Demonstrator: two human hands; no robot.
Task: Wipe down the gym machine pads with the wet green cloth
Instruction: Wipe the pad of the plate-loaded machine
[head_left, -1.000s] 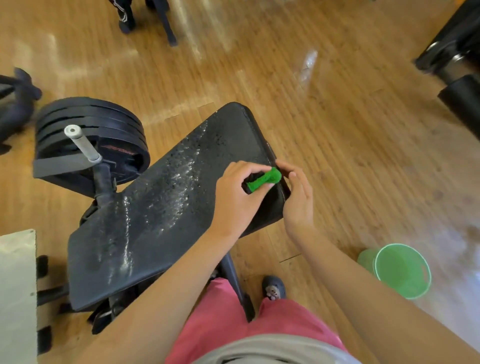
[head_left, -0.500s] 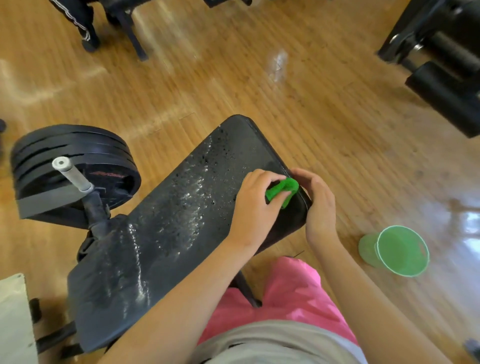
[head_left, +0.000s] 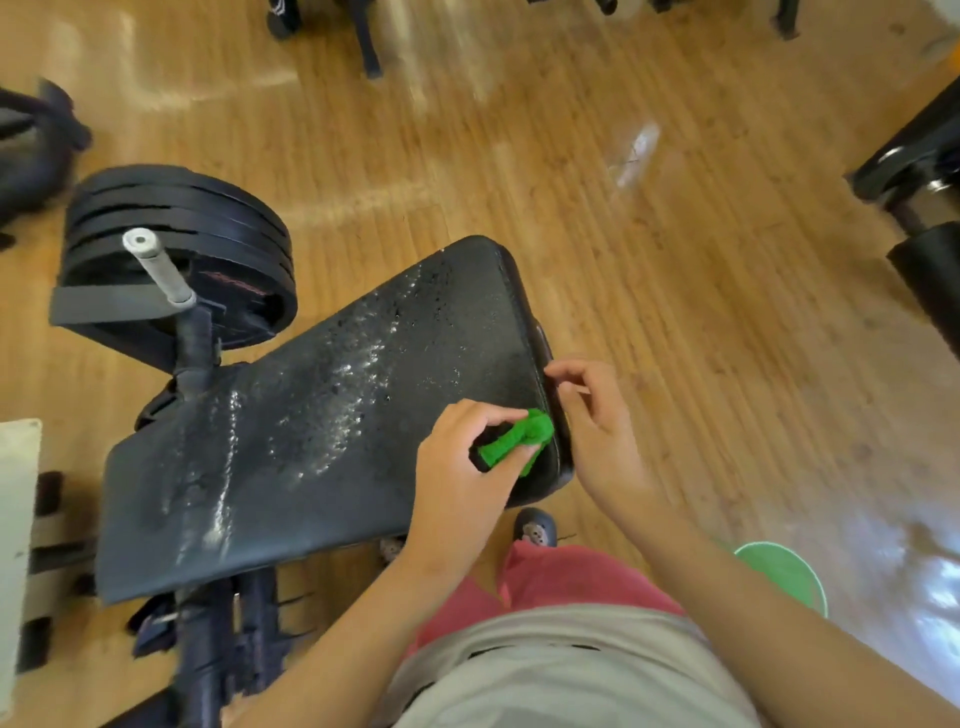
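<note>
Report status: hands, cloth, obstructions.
Left hand grips green cloth at corner of pad. Right hand at pad edge, grip unclear. Pad wet, nothing else on it.

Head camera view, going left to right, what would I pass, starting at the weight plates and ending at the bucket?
weight plates → left hand → green cloth → right hand → green bucket

The pad is black with pale wet speckles. The cloth on its right end is bright green. Right of the pad, the bucket is light green.
</note>
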